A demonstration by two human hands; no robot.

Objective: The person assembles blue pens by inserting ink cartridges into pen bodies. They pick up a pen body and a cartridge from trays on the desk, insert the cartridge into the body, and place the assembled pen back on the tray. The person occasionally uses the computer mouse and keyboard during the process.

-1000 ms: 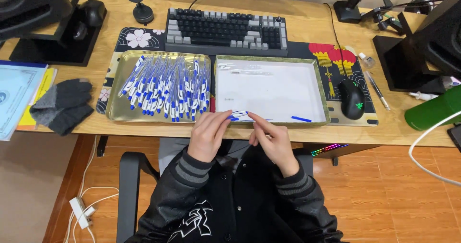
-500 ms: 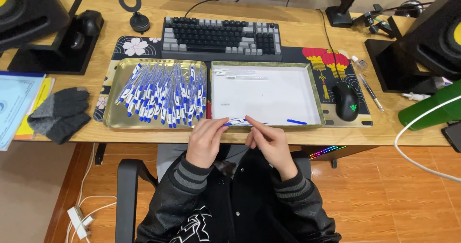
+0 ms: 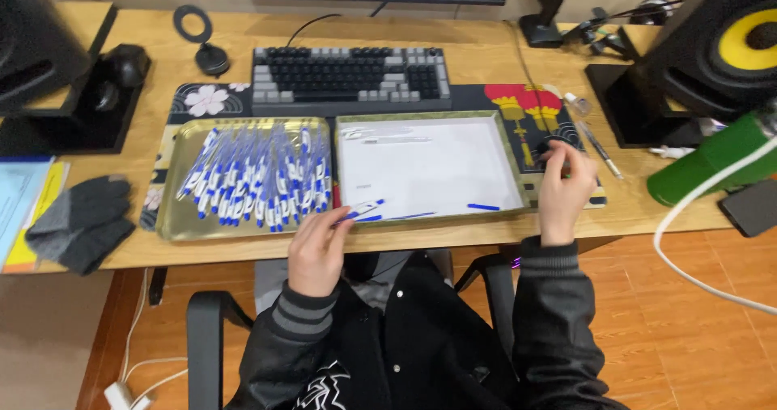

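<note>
My left hand is at the desk's front edge and holds a blue and white pen whose tip lies over the near left corner of the white-lined tray. That tray holds a loose blue cap, a thin blue refill and clear pen parts. To its left, a gold tray is filled with several blue and white pens. My right hand is right of the white-lined tray, its fingers curled over a black mouse that is mostly hidden.
A keyboard lies behind the trays on a patterned desk mat. Grey gloves sit at the left, a green bottle and a white cable at the right. Black speakers stand at the back corners.
My right hand left the pen in front of me and moved right onto the mouse. The left hand kept the pen and stayed near the front edge.
</note>
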